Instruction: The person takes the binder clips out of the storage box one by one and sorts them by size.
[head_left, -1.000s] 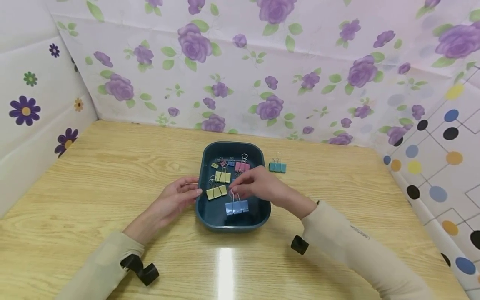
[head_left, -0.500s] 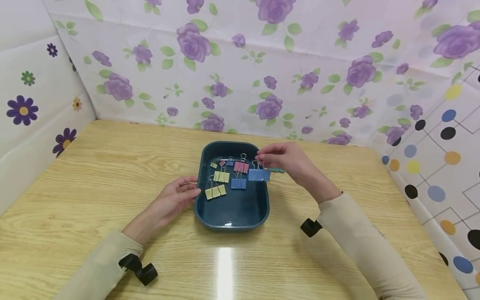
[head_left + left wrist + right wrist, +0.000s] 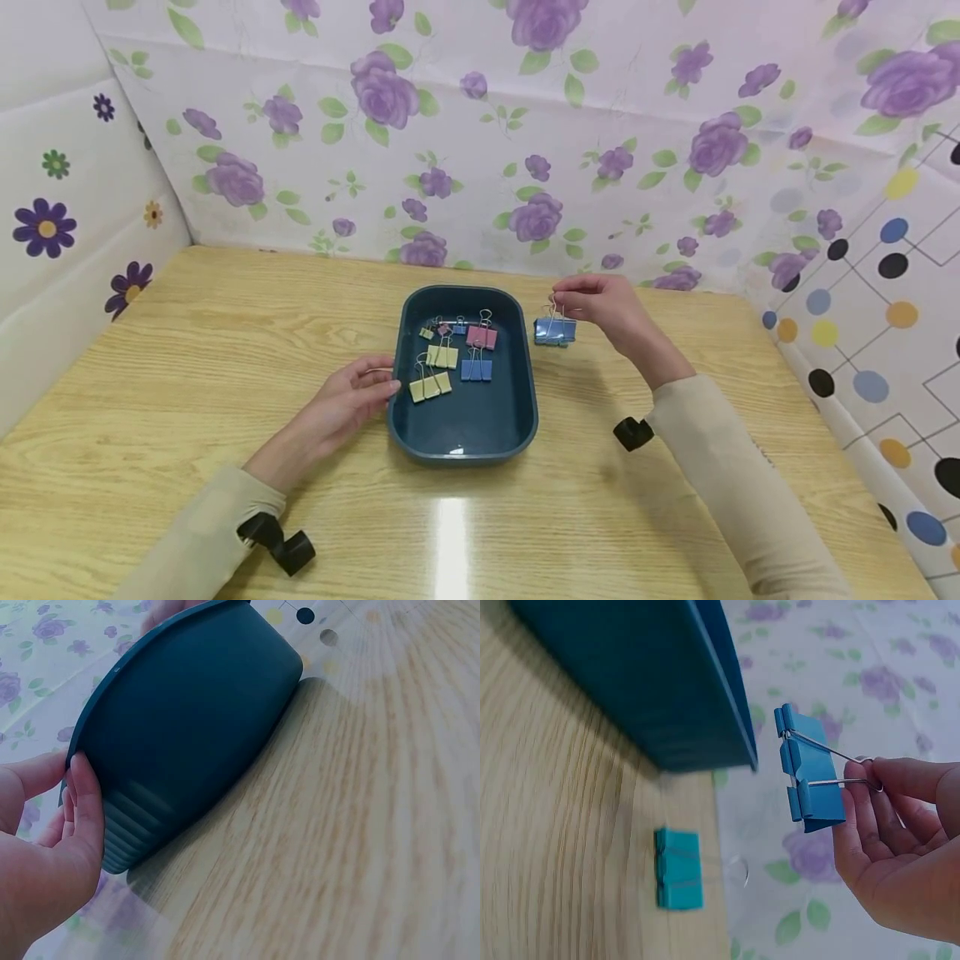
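My right hand (image 3: 607, 307) pinches a large blue binder clip (image 3: 817, 769) by its wire handles, right of the dark teal tray (image 3: 465, 458). In the right wrist view this clip hangs above a teal binder clip (image 3: 680, 870) lying on the table; from the head view it overlaps that clip. My left hand (image 3: 351, 396) grips the tray's left rim, thumb and fingers at the edge and outer wall (image 3: 172, 712). Inside the tray lie two yellow binder clips (image 3: 431, 387), a pink one (image 3: 482, 337), a smaller blue one (image 3: 476, 370) and several tiny ones (image 3: 460, 329).
The wooden table (image 3: 240, 333) meets a flower-print backdrop (image 3: 480, 150) behind the tray. A dotted sheet (image 3: 885, 387) stands along the right side, and another flowered sheet (image 3: 75, 208) on the left. Black straps (image 3: 277, 542) hang from the sleeves.
My right hand has lifted the large blue binder clip out of the tray and carried it right and back, over the teal clip. My left hand has stayed on the rim.
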Available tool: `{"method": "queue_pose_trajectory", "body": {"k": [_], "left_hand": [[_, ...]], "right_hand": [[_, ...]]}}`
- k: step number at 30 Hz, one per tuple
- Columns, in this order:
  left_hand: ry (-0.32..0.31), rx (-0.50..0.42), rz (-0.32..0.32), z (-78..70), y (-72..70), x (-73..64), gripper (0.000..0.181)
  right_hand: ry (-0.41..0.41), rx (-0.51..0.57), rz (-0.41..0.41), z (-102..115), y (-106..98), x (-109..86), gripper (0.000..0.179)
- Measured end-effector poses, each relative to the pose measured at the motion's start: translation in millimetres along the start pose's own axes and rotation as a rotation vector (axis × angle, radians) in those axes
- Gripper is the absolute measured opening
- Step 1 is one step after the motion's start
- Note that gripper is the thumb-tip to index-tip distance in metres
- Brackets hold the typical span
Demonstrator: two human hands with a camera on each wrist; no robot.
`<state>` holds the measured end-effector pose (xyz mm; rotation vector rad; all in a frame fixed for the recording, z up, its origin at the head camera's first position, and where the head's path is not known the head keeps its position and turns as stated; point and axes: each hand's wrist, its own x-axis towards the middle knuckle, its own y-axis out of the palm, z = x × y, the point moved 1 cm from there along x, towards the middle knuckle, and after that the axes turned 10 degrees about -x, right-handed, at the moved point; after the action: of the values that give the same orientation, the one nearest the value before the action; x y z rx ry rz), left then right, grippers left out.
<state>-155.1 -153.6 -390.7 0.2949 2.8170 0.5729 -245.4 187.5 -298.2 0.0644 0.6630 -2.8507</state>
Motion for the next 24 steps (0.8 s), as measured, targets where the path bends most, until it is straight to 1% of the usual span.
{"method": "queue_pose_trajectory", "body": {"k": [4,11,13,17,21,24], "left_hand": [[-0.004,0.002,-0.004,0.1,-0.5,-1.6,0.045],[-0.008,0.007,0.001,-1.0,1.3,-1.5,0.046],[-0.008,0.008,-0.002,-1.0,1.3,-1.2,0.045],[-0.005,0.006,0.004,-0.6,0.9,-0.6,0.046],[0.002,0.001,0.018,0.2,0.8,-0.2,0.047],[0.005,-0.001,0.026,1.0,0.3,0.0,0.047]], "right_hand": [[0.01,0.01,-0.013,-12,-9,6.3,0.033],[0.011,-0.003,-0.043,-35,-28,16.3,0.024],[0.012,0.0,-0.047,-41,-31,18.8,0.024],[0.031,-0.003,-0.036,-52,-37,21.6,0.029],[0.049,-0.036,-0.024,-60,-40,23.1,0.033],[0.064,-0.063,-0.03,-66,-42,25.0,0.033]]}}
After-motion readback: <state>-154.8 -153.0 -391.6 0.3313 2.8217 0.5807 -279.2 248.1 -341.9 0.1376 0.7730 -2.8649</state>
